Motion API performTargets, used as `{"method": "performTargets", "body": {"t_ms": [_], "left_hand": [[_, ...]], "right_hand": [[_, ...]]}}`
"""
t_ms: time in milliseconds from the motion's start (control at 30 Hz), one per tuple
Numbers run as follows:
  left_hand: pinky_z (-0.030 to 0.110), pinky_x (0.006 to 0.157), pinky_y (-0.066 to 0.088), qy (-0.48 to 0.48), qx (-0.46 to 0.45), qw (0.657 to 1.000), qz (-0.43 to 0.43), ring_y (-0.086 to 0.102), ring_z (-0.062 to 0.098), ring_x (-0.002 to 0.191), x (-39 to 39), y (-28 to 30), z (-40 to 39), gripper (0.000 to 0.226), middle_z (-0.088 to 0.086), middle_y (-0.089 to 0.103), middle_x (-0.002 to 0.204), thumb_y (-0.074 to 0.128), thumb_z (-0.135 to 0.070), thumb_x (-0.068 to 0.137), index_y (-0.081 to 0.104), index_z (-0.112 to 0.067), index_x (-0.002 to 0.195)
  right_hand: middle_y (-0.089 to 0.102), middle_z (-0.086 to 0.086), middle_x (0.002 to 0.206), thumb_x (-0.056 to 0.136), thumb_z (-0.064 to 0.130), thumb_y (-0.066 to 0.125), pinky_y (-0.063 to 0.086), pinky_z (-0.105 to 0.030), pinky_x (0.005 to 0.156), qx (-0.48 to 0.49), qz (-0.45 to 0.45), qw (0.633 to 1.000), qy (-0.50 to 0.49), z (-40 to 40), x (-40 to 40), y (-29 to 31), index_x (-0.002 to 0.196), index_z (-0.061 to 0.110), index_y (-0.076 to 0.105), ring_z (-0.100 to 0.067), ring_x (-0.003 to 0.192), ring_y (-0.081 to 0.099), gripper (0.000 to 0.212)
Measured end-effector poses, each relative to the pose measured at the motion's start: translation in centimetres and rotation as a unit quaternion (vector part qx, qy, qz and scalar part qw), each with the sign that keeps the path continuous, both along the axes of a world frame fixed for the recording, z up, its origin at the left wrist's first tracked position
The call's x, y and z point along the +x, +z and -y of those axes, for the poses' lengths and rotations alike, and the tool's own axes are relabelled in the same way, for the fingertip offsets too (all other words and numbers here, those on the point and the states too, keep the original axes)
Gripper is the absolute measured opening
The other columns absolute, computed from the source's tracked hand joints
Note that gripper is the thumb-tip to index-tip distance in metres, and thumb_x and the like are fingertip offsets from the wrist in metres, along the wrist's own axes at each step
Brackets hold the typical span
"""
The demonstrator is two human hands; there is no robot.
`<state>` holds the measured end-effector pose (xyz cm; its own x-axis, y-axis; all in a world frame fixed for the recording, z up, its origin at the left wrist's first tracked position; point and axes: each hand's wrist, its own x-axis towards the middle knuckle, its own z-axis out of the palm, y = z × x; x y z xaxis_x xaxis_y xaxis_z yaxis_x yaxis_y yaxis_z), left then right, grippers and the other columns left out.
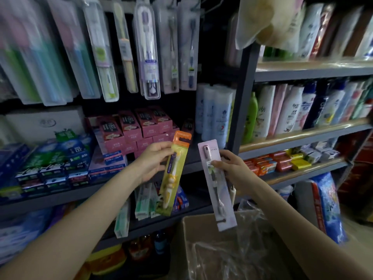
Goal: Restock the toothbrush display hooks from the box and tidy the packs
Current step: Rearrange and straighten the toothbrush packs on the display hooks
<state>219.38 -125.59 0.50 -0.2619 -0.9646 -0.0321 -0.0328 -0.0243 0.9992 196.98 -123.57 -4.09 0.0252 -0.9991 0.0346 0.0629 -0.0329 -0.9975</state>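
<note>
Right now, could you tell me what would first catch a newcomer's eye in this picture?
Two hands in the middle foreground each hold up a toothbrush pack: the left hand grips an orange-and-yellow pack, the right hand a pale pink pack. Above them hangs a row of toothbrush packs, and an open cardboard box lined with clear plastic sits below.

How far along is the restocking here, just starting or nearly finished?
Midway, as far as one picture shows. Done: many toothbrush packs already hang along the top, though who hung them can't be told. In hand: the left hand grips a yellow pack and the right hand a pink pack, both held above the box. Left: hanging these two; the box seems to hold mostly plastic wrap.
</note>
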Motion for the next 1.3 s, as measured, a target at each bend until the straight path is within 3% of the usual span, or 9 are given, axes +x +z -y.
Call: {"method": "performTargets", "body": {"t_ms": [167,333,467,633,733,900,1100,1200,1300], "left_hand": [[0.022,0.057,0.049,0.037,-0.041,0.996,0.075,0.059,0.008,0.068,0.5,0.8,0.1,0.027,-0.002,0.063,0.077,0.043,-0.002,0.095,0.061,-0.018,0.082],[0.016,0.052,0.047,0.057,-0.060,0.993,0.085,0.060,0.007,0.063,1.2,1.3,0.4,0.026,0.001,0.064,0.078,0.043,-0.004,0.096,0.062,-0.016,0.084],[0.020,0.056,0.047,0.070,-0.076,0.992,0.077,0.059,0.009,0.062,1.2,2.1,0.5,0.027,0.001,0.063,0.076,0.042,-0.003,0.095,0.062,-0.016,0.083],[0.032,0.070,0.047,0.160,-0.114,0.980,0.035,0.060,0.018,0.074,1.5,2.9,1.3,0.029,0.002,0.065,0.079,0.042,-0.002,0.094,0.063,-0.018,0.083],[0.035,0.074,0.048,0.206,-0.093,0.974,-0.029,0.060,0.018,0.071,1.7,3.3,1.7,0.024,0.004,0.064,0.079,0.045,-0.003,0.094,0.063,-0.016,0.085],[0.027,0.061,0.050,0.191,-0.089,0.967,-0.142,0.060,0.016,0.070,0.8,5.7,2.3,0.018,0.005,0.063,0.082,0.045,-0.004,0.095,0.062,-0.010,0.098],[0.022,0.056,0.050,0.141,-0.107,0.970,-0.167,0.057,0.013,0.068,-1.5,8.4,2.6,0.022,0.005,0.061,0.080,0.044,0.000,0.094,0.059,-0.004,0.110],[0.033,0.069,0.047,0.146,-0.119,0.973,-0.136,0.057,0.017,0.073,-1.4,8.8,2.7,0.021,0.005,0.061,0.079,0.043,0.001,0.094,0.062,-0.010,0.093],[0.038,0.076,0.046,0.180,-0.128,0.968,-0.116,0.057,0.020,0.075,-0.2,8.9,3.4,0.023,0.010,0.060,0.083,0.042,0.002,0.093,0.062,-0.010,0.091]], "right_hand": [[0.060,-0.002,0.101,0.080,0.003,0.070,0.051,-0.020,0.070,-0.093,-0.153,0.983,-0.027,1.2,-0.2,3.7,0.141,0.028,0.024,-0.012,0.088,0.060,0.081],[0.051,-0.008,0.130,0.079,0.011,0.072,0.048,-0.018,0.071,-0.167,-0.246,0.954,-0.040,2.5,-0.3,7.0,0.131,0.029,0.039,0.006,0.086,0.058,0.064],[0.051,-0.002,0.127,0.078,0.013,0.074,0.049,-0.041,0.093,-0.204,-0.294,0.932,-0.051,3.2,-0.2,9.3,0.135,0.024,0.038,-0.020,0.115,0.052,0.069],[0.059,0.001,0.084,0.075,0.014,0.076,0.049,-0.022,0.055,-0.262,-0.184,0.920,-0.225,2.8,0.5,11.4,0.099,0.017,0.050,-0.014,0.069,0.057,0.035],[0.057,-0.004,0.083,0.074,0.017,0.077,0.046,-0.022,0.059,-0.263,-0.078,0.921,-0.278,2.9,0.4,11.7,0.088,0.019,0.048,-0.016,0.071,0.055,0.033],[0.047,-0.007,0.080,0.078,0.006,0.072,0.045,-0.028,0.055,-0.177,-0.003,0.979,-0.103,3.0,1.4,10.0,0.080,0.016,0.045,-0.019,0.069,0.049,0.029],[0.063,0.002,0.105,0.077,0.012,0.073,0.048,-0.023,0.082,-0.145,-0.345,0.919,0.121,3.2,2.2,7.9,0.112,0.024,0.056,-0.009,0.095,0.060,0.041],[0.065,0.002,0.101,0.079,0.010,0.071,0.041,-0.017,0.081,-0.181,-0.408,0.894,-0.035,3.6,1.4,8.4,0.109,0.013,0.066,-0.009,0.097,0.058,0.030],[0.062,0.003,0.091,0.079,0.007,0.071,0.044,-0.020,0.072,-0.237,-0.222,0.921,-0.216,3.1,-0.2,10.7,0.106,0.013,0.061,-0.008,0.081,0.057,0.030]]}}
